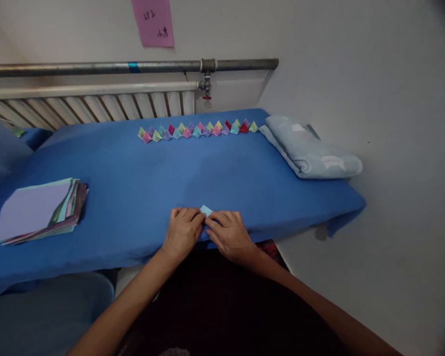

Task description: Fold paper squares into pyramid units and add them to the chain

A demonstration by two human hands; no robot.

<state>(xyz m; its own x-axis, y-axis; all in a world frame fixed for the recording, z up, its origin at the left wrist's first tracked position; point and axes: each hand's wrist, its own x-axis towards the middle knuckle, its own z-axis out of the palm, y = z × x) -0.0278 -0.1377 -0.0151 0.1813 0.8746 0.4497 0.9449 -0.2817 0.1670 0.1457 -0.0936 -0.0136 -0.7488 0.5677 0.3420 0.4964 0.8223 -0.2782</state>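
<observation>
A small piece of light blue folded paper [206, 210] lies at the near edge of the blue-covered table [133, 183], between my two hands. My left hand [184, 230] has its fingers closed on the paper's left side. From the other side, my right hand [230, 233] presses its fingers onto the right side of the same paper. My fingers cover most of it; only its upper corner shows. Farther back, folded paper pieces [196, 130] in several colours stand in two rows.
A stack of coloured paper sheets [40, 205] lies at the left. On the right is a folded light blue blanket [315, 151]. A radiator [96, 106], a metal pipe [163, 66] and a valve [206, 89] run along the wall behind. A blue tub [52, 311] stands below the near left edge.
</observation>
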